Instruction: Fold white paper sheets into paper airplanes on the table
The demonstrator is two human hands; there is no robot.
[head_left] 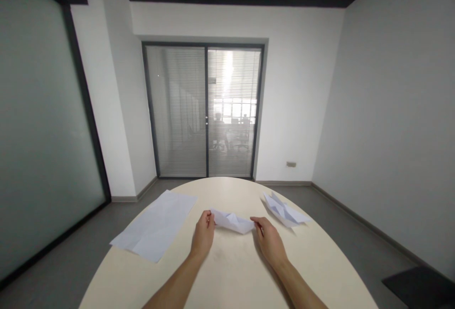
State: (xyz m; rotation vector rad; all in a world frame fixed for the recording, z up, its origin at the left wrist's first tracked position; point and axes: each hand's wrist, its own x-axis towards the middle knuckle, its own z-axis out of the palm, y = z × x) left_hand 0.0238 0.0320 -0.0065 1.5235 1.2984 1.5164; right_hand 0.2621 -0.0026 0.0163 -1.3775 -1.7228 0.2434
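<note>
Between my two hands is a folded white paper boat [232, 222], with a small peak at its middle. My left hand [204, 235] pinches its left tip between thumb and fingers. At the other end, the fingers of my right hand [269, 240] close on the boat's right tip. To the right of my right hand, more folded white paper [284, 210], also boat-shaped, rests on the table. Several white sheets, or one creased sheet [156, 226], lie flat to the left of my left hand; I cannot tell how many.
The pale round-edged table [227, 276] carries all the paper. Beyond it stands a glass door [177, 114] with blinds. A frosted glass panel [42, 133] is on the left, and a dark flat object [423, 287] lies on the floor at right.
</note>
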